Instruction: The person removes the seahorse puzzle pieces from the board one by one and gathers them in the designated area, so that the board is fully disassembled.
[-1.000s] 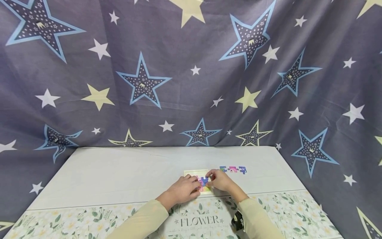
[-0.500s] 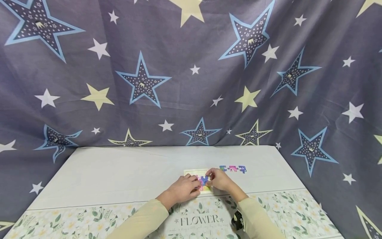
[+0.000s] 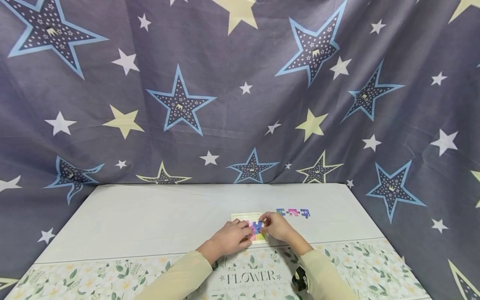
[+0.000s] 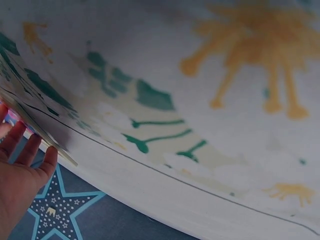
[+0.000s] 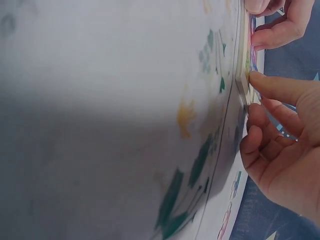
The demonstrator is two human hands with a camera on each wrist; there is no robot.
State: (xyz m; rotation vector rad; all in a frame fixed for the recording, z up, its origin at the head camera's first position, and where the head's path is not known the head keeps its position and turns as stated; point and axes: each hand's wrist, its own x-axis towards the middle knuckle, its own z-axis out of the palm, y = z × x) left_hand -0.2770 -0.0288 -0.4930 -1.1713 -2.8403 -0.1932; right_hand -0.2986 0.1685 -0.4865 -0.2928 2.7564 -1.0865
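A shallow cream-coloured puzzle frame (image 3: pixel 244 217) lies on the table, partly filled with pink, blue and yellow-green jigsaw pieces. My left hand (image 3: pixel 233 238) rests over its left side, fingertips on the pieces; in the left wrist view its fingers (image 4: pixel 31 150) spread loosely across the frame edge. With thumb and index finger, my right hand (image 3: pixel 277 227) pinches a blue puzzle piece (image 3: pixel 256 227) at the right side of the frame. In the right wrist view, the right thumb (image 5: pixel 270 86) sits right at the frame's edge, the other fingers curled below. Both hands hide part of the picture.
Several loose puzzle pieces (image 3: pixel 293 212) lie in a row behind and right of the frame. A floral cloth strip (image 3: pixel 112 275) printed "FLOWER" covers the front of the white table (image 3: pixel 161 221). A star-patterned curtain (image 3: pixel 225 125) hangs behind. Something black (image 3: pixel 298 278) is by the right sleeve.
The hands and the blue puzzle piece stay almost in place, with only tiny finger movement at the frame. The loose pieces have not moved.
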